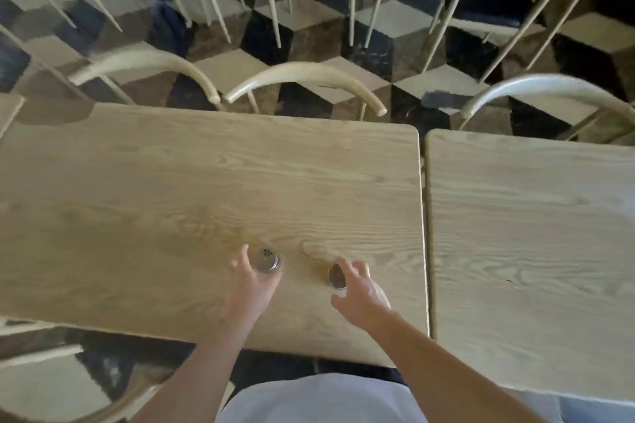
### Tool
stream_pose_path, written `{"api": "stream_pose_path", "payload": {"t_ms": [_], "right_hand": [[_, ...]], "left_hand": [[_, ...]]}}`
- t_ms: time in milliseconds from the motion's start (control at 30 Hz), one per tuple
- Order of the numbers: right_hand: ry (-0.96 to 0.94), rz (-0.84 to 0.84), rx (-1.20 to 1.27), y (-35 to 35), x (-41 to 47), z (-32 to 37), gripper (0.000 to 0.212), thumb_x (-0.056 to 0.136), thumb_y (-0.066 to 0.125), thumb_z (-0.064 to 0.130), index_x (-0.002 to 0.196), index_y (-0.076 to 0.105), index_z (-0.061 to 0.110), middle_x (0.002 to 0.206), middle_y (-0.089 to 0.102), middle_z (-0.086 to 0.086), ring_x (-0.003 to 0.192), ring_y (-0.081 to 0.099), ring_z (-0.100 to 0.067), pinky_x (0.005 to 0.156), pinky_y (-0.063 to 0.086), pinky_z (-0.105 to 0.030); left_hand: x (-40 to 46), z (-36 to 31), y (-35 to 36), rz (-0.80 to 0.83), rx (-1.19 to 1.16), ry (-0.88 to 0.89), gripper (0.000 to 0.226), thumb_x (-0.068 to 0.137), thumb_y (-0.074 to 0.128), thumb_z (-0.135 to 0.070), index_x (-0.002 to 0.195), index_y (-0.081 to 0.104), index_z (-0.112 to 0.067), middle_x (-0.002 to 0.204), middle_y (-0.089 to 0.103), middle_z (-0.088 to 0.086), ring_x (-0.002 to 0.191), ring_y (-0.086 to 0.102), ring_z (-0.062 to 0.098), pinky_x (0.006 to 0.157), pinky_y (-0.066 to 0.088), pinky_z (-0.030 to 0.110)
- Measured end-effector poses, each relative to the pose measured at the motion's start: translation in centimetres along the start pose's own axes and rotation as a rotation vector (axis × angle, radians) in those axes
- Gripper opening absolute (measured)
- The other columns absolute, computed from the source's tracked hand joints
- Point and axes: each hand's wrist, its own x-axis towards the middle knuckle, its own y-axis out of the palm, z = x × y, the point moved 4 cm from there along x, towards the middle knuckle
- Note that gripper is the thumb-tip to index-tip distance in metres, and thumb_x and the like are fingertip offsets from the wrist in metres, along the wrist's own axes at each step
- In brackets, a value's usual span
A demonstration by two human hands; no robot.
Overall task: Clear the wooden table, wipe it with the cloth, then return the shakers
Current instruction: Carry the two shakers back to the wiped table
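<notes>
We stand over a pale wooden table (171, 189) on a cube-patterned floor (388, 24). Our left hand (249, 282) curls round the glass shaker (266, 259) near the table's front edge. To its right, our right hand (357, 288) has fingers spread at the dark-topped shaker (336, 276); we cannot tell whether it grips. A second table (536, 251) stands beside.

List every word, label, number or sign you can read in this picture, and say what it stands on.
None can be read.
The two shakers by the hands show no label; their tops are blurred.
The wooden table and chairs bear no writing.
</notes>
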Motion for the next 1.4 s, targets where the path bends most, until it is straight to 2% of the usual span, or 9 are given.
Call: {"api": "stream_pose_path", "payload": {"t_ms": [100, 200, 333, 433, 500, 667, 900, 1133, 1400], "right_hand": [[0.036, -0.009, -0.036, 1.0, -1.1, -1.1, 0.051, 0.086, 0.059, 0.037, 0.132, 0.037, 0.038, 0.132, 0.038, 0.005, 0.092, 0.064, -0.029, 0.066, 0.053, -0.035], [0.148, -0.021, 0.007, 1.8, -2.8, -3.1, 0.041, 0.082, 0.054, 0.031, 0.12, 0.041, 0.036, 0.12, 0.045, 0.006, 0.088, 0.064, -0.032, 0.066, 0.052, -0.039], [0.363, -0.083, 0.127, 2.4, -5.7, -5.9, 0.038, 0.077, 0.054, 0.027, 0.113, 0.044, 0.035, 0.108, 0.043, 0.009, 0.082, 0.06, -0.031, 0.066, 0.048, -0.037], [0.547, -0.14, 0.302, 3.3, -8.0, -8.5, 0.039, 0.071, 0.056, 0.024, 0.107, 0.046, 0.037, 0.102, 0.048, 0.009, 0.085, 0.055, -0.017, 0.079, 0.051, -0.034], [0.646, -0.202, 0.406, 4.2, -9.9, -9.4, 0.032, 0.075, 0.059, 0.024, 0.101, 0.046, 0.037, 0.096, 0.051, 0.009, 0.084, 0.051, -0.009, 0.075, 0.047, -0.024], [0.797, -0.312, 0.612, 7.4, -14.7, -10.8, 0.036, 0.076, 0.068, 0.024, 0.102, 0.045, 0.035, 0.099, 0.06, 0.004, 0.088, 0.055, -0.016, 0.072, 0.041, -0.026], [1.02, -0.445, 1.011, 12.4, -21.2, -15.6, 0.036, 0.073, 0.075, 0.028, 0.1, 0.051, 0.025, 0.088, 0.072, -0.003, 0.074, 0.074, -0.021, 0.067, 0.06, -0.033], [1.091, -0.425, 1.181, 17.2, -30.9, -23.9, 0.053, 0.067, 0.078, 0.03, 0.102, 0.041, 0.014, 0.091, 0.07, -0.012, 0.066, 0.069, -0.02, 0.047, 0.049, -0.023], [1.187, -0.452, 1.279, 23.0, -41.3, -29.6, 0.043, 0.06, 0.072, 0.045, 0.086, 0.058, 0.014, 0.082, 0.059, 0.004, 0.07, 0.057, -0.005, 0.056, 0.04, -0.017]], "left_hand": [[0.8, -1.7, 0.5, 0.011, 0.149, 0.219, 0.092, 0.075, 0.08, -0.035, 0.151, 0.032, -0.015, 0.128, 0.047, 0.016, 0.124, 0.045, 0.035, 0.102, 0.042, 0.042], [1.5, -0.8, 2.1, 0.2, 0.252, 0.219, 0.083, 0.085, 0.072, -0.034, 0.153, 0.027, -0.02, 0.13, 0.049, 0.014, 0.119, 0.051, 0.033, 0.098, 0.046, 0.04], [1.3, 1.5, 2.2, 0.314, 0.161, 0.23, 0.052, 0.081, 0.078, -0.025, 0.121, 0.046, -0.024, 0.101, 0.066, -0.005, 0.091, 0.063, 0.023, 0.076, 0.047, 0.033], [1.4, 3.1, 1.7, 0.372, 0.158, 0.272, 0.047, 0.076, 0.082, -0.022, 0.101, 0.046, -0.038, 0.078, 0.069, -0.021, 0.076, 0.066, 0.007, 0.067, 0.045, 0.021], [1.8, 3.2, 1.2, 0.397, 0.197, 0.327, 0.044, 0.074, 0.082, -0.03, 0.096, 0.047, -0.045, 0.079, 0.068, -0.032, 0.069, 0.067, -0.001, 0.066, 0.049, 0.019], [2.2, 1.0, 0.3, 0.349, 0.292, 0.55, 0.037, 0.068, 0.083, -0.029, 0.083, 0.051, -0.038, 0.082, 0.062, -0.014, 0.075, 0.062, 0.013, 0.067, 0.05, 0.033], [-0.5, -0.8, 6.2, 0.487, 0.087, 0.445, 0.045, 0.058, 0.07, -0.034, 0.099, 0.051, -0.027, 0.09, 0.069, 0.003, 0.078, 0.065, 0.023, 0.078, 0.049, 0.032], [-16.9, -5.8, 15.9, 0.497, 0.144, 0.549, 0.048, 0.071, 0.08, -0.011, 0.108, 0.051, -0.02, 0.092, 0.066, -0.001, 0.083, 0.059, 0.025, 0.074, 0.041, 0.032], [-29.1, -3.4, 27.1, 0.881, 0.531, 0.461, 0.05, 0.065, 0.077, -0.016, 0.101, 0.041, -0.017, 0.092, 0.065, 0.009, 0.068, 0.058, 0.023, 0.059, 0.055, 0.034]]}}
